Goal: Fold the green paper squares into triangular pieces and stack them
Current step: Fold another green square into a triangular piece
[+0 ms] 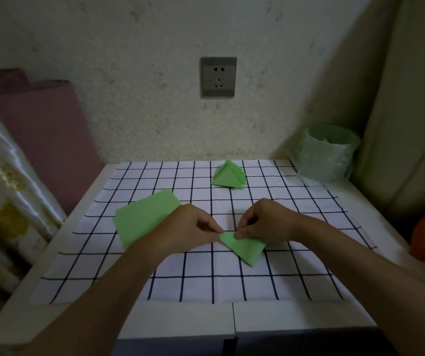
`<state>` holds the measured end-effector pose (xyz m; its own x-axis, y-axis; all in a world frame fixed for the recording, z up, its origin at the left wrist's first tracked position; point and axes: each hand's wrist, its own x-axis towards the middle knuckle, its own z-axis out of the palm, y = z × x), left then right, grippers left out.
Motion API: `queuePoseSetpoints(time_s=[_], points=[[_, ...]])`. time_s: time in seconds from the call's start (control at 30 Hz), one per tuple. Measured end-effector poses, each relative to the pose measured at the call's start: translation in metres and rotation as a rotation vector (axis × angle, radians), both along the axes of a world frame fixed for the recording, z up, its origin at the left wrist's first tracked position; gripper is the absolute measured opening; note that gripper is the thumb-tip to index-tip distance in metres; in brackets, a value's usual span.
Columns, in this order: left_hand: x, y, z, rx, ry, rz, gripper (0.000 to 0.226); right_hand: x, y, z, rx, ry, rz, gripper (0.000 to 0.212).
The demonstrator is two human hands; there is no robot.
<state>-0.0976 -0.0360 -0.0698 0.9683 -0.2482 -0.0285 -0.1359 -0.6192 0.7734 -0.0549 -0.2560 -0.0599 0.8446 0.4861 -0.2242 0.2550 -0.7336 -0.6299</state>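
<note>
Item: folded green paper piece (244, 246) on the checked cloth (206, 278), top corner pinched between my left hand (193, 224) and right hand (265, 222), its far edge hidden under my right hand. Green paper squares (144, 217) lie to the left, one corner covered by my left hand. The stack of triangles (228, 177) sits at the far edge, count unclear.

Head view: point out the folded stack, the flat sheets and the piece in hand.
Folded stack (228, 178), head view, front face of the top triangle.
Flat sheets (143, 214), head view, middle of the top sheet.
Piece in hand (248, 250), head view, bare face near its lower corner.

Bare cloth (197, 192) between squares (142, 218) and triangles (228, 178)
</note>
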Motion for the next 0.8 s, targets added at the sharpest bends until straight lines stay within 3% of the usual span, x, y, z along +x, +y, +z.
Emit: queuePoseSetpoints(time_s=[0.2, 0.3, 0.57, 0.67, 0.8], points=[[0.001, -0.002, -0.013, 0.243, -0.304, -0.123, 0.018, 0.001, 0.007, -0.003, -0.112, -0.044, 0.043, 0.016], [-0.001, -0.004, -0.019, 0.262, -0.423, -0.198, 0.019, 0.001, 0.009, -0.002, -0.143, -0.050, 0.045, 0.018], [-0.018, -0.012, -0.020, 0.393, -0.415, -0.301, 0.034, -0.004, 0.015, 0.002, -0.266, -0.143, 0.068, 0.017], [-0.027, -0.012, -0.019, 0.454, -0.435, -0.319, 0.041, -0.014, 0.016, 0.005, -0.338, -0.270, 0.075, 0.017], [-0.034, -0.011, -0.023, 0.487, -0.453, -0.340, 0.046, -0.024, 0.010, -0.003, -0.396, -0.602, 0.161, 0.025]])
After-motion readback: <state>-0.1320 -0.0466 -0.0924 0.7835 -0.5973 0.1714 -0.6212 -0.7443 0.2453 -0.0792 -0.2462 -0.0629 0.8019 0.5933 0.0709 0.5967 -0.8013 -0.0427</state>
